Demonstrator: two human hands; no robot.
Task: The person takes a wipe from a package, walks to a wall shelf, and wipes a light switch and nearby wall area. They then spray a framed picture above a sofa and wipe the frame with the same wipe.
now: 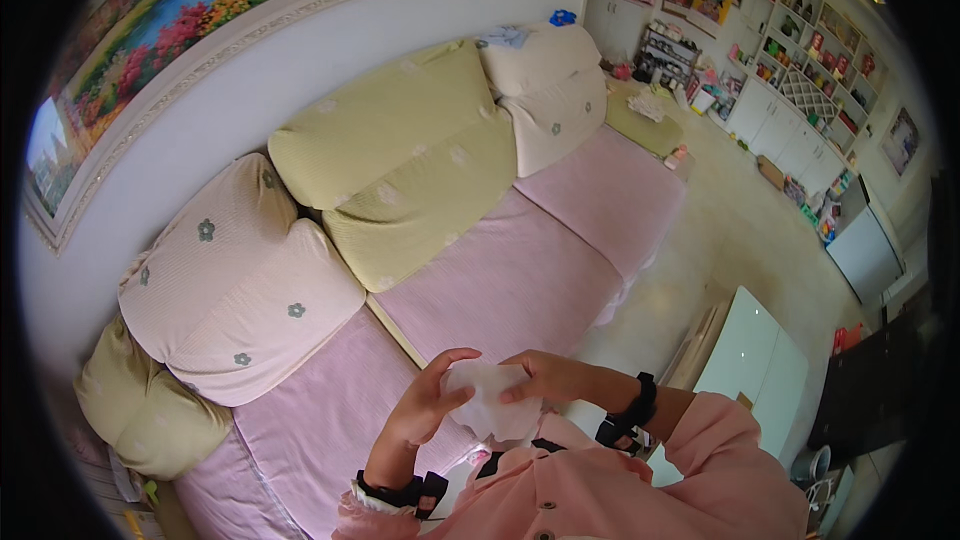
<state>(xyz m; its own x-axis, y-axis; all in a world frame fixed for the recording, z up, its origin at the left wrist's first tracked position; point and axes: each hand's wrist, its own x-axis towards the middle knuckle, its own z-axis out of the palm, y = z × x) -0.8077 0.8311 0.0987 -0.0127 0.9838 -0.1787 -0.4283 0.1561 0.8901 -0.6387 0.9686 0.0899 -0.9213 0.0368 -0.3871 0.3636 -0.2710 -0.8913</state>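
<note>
**Both hands on a white wipe over the sofa**

Here, the 2 hands hold 1 thin white crumpled wipe or tissue sheet (490, 402) between them, up in front of the chest, above the front edge of the long sofa with pink seat covers (520, 280). Left hand (428, 405) grips the sheet's left edge, thumb over the top, fingers curled under. Right hand (548, 377) pinches the right edge, fingers closed on it. Both wrists carry black straps; sleeves are pink. Behind the sheet: cream cushion with small green flowers (235, 285) at left, 2 stacked pale green cushions (405, 165) in the middle, cream cushions (548, 90) farther along. A white low surface (750, 360) stands right of the hands, on the pale tiled floor (740, 230). A framed flower painting (215, 20) hangs above the sofa.
</note>
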